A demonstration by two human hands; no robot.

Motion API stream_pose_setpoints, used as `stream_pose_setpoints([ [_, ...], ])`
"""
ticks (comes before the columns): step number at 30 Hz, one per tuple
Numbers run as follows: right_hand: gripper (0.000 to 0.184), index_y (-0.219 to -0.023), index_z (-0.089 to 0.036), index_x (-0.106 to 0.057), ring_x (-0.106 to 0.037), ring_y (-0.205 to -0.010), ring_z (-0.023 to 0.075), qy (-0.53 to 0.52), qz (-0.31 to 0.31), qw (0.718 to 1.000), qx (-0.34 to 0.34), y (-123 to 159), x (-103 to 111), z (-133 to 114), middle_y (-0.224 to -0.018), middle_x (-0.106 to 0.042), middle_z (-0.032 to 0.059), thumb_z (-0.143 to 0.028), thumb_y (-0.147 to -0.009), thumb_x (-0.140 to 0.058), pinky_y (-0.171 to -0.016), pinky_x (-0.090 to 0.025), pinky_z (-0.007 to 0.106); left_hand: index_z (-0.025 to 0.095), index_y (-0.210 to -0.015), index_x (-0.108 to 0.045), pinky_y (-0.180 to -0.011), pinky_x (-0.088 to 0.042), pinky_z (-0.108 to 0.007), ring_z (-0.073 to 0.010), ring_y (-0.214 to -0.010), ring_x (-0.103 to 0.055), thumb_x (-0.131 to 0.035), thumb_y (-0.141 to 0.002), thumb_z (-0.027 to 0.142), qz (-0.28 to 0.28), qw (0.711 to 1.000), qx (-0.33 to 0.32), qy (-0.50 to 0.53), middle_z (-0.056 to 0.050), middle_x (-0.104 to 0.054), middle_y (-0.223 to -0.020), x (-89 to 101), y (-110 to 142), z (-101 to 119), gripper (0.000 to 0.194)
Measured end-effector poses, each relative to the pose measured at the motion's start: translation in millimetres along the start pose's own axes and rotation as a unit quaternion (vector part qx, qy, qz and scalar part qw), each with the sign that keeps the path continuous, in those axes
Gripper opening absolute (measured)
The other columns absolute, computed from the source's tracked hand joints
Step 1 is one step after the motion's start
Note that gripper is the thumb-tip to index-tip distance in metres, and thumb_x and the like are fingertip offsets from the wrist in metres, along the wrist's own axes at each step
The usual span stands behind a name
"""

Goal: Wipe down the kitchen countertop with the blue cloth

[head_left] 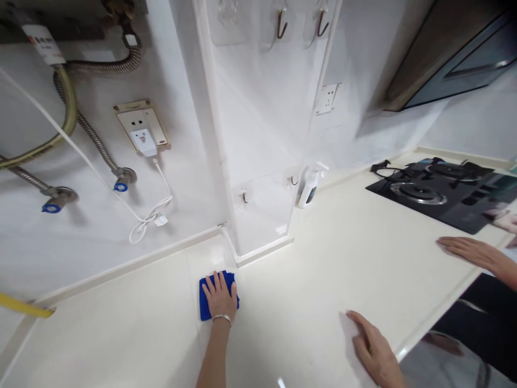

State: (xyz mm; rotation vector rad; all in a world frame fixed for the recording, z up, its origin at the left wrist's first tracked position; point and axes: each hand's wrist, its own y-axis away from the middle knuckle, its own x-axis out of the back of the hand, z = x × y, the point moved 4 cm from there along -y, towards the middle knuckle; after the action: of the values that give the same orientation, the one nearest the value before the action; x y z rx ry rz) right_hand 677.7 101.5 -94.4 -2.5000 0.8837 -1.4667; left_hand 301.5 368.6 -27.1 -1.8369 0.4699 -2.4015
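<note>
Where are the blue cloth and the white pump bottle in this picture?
Blue fabric cloth (204, 304): head view, on its left edge.
White plastic pump bottle (308, 188): head view, on its body.

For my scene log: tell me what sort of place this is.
Most likely a home kitchen. A black gas hob is set into a pale countertop, a range hood slants above it, and braided water hoses run along the wall.
</note>
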Motion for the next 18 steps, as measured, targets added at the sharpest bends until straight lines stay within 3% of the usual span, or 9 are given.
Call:
stream_pose_setpoints([
  [3,0.05,-0.138,-0.022,-0.043,-0.06,-0.113,0.0307,0.011,0.018,0.999,-0.036,0,-1,-14,-0.127,-0.061,0.0106,-0.036,-0.09,-0.041,-0.095,-0.051,0.05,0.013,-0.147,-0.04,-0.121,-0.016,-0.066,-0.037,-0.15,-0.018,-0.033,-0.093,0.031,-0.014,1.0,-0.012,0.024,-0.016,-0.038,-0.156,-5.1,-15,4,0.057],
  [7,0.049,-0.135,-0.021,-0.046,-0.061,-0.108,0.0324,0.059,0.022,0.998,-0.028,-1,-3,-29,-0.119,-0.063,0.0117,-0.035,-0.089,-0.041,-0.096,-0.049,0.053,0.013,-0.147,-0.04,-0.122,-0.015,-0.064,-0.0365,-0.151,-0.017,-0.033,-0.093,0.028,-0.007,1.0,-0.017,0.015,-0.013,-0.038,-0.157,-13.5,-34,5,0.057],
  [12,0.049,-0.135,-0.021,-0.046,-0.063,-0.104,0.0328,0.101,0.003,0.995,-0.019,-2,-4,-26,-0.115,-0.065,0.0115,-0.034,-0.088,-0.042,-0.093,-0.049,0.053,0.013,-0.145,-0.045,-0.123,-0.014,-0.062,-0.0362,-0.15,-0.02,-0.033,-0.093,0.028,-0.011,1.0,0.002,0.005,-0.013,-0.042,-0.155,-24.4,-84,6,0.055],
  [15,0.046,-0.132,-0.021,-0.049,-0.062,-0.105,0.0335,0.121,0.011,0.993,0.002,-1,-6,-20,-0.117,-0.065,0.0119,-0.034,-0.088,-0.044,-0.094,-0.048,0.053,0.013,-0.14,-0.051,-0.122,-0.016,-0.062,-0.0361,-0.149,-0.022,-0.034,-0.093,0.029,0.022,0.999,0.038,0.019,-0.016,-0.043,-0.153,-27.8,-118,7,0.052],
  [18,0.043,-0.127,-0.022,-0.054,-0.061,-0.109,0.0346,0.135,0.016,0.99,0.025,1,-8,-16,-0.122,-0.064,0.012,-0.033,-0.086,-0.046,-0.093,-0.048,0.051,0.017,-0.131,-0.06,-0.119,-0.025,-0.056,-0.033,-0.146,-0.029,-0.039,-0.092,0.032,0.077,0.992,0.076,0.057,-0.016,-0.044,-0.15,-29.3,-147,6,0.046],
])
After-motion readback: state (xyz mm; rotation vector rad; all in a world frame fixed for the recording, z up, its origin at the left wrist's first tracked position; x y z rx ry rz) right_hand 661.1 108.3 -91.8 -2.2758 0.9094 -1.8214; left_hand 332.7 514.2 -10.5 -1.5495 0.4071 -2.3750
